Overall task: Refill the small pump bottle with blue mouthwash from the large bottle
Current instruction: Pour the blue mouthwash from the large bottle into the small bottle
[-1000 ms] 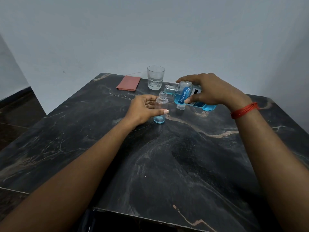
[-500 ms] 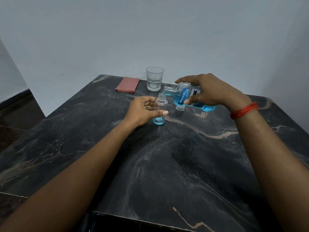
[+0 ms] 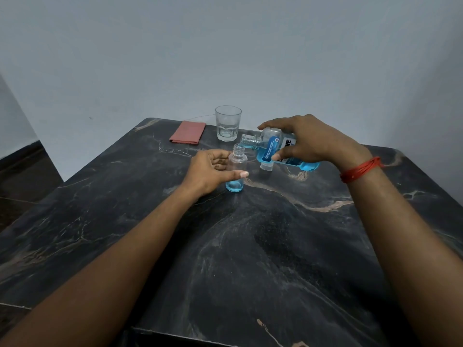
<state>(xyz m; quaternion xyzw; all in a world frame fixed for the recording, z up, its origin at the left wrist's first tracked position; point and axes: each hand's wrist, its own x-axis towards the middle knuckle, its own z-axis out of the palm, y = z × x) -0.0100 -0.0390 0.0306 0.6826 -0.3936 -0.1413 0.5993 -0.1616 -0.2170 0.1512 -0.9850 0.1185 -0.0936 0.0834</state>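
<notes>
The small clear bottle [image 3: 236, 169] stands upright on the dark marble table [image 3: 250, 246], uncapped, with a shallow layer of blue liquid at its bottom. My left hand [image 3: 210, 171] wraps around it from the left, thumb across its front. My right hand [image 3: 308, 141] grips the large mouthwash bottle [image 3: 271, 149], tipped almost flat with its open neck right over the small bottle's mouth. Blue liquid fills the lower side of the large bottle. A white cap-like piece [image 3: 266, 168] sits on the table under the large bottle.
An empty drinking glass [image 3: 228, 123] stands behind the bottles near the table's far edge. A folded reddish cloth [image 3: 188, 132] lies to its left. A pale wall rises just behind the table. Dark floor shows at the left.
The large bottle's neck has settled closer over the small bottle's mouth. Both hands keep their grips and hardly move.
</notes>
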